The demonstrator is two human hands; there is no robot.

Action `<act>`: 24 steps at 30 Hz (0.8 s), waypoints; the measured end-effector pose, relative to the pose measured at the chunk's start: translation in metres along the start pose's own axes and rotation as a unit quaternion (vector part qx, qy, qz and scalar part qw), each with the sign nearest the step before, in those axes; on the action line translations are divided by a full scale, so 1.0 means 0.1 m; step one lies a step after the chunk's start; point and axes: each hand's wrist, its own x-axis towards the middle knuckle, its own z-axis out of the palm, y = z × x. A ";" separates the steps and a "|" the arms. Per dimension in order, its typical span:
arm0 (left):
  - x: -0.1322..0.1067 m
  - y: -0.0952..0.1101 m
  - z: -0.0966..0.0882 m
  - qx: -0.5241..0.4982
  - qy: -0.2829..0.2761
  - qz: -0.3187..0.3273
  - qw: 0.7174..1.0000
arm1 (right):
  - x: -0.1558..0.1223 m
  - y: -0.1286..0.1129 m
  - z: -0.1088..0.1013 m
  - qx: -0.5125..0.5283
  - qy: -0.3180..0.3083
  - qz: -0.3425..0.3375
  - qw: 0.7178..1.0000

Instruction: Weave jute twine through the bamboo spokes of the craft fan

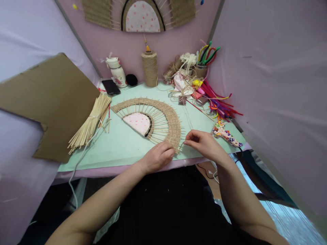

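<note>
A half-round woven fan [173, 124] of twine on thin sticks lies on the table, its straight side slanting toward me. At its centre is a white half disc [138, 122] with pink spots, edged in black braid. My left hand [158, 157] is closed over the fan's near end, fingers curled on the woven band. Just to the right, my right hand [203, 144] pinches a short length of twine [182, 145] beside the stick tips; the twine seems to run to the band's edge.
A bundle of sticks [90, 122] and brown cardboard [58, 105] stand left. Behind are a phone [110, 87], a bottle [117, 72] and a twine cone [150, 69]. On the right lie pipe cleaners [219, 102] and a flowered glue gun [226, 134]. A similar fan [143, 17] hangs on the wall.
</note>
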 end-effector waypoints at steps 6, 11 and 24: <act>0.15 0.08 -0.02 0.013 0.011 -0.030 0.999 | 0.11 0.04 0.10 0.057 -0.020 0.012 0.998; 0.20 0.10 -0.01 -0.013 -0.042 -0.039 0.998 | 0.18 0.05 0.19 -0.020 0.038 0.036 0.998; 0.13 0.06 -0.05 -0.062 -0.098 -0.085 0.990 | 0.13 0.21 0.20 -0.100 0.082 -0.002 0.992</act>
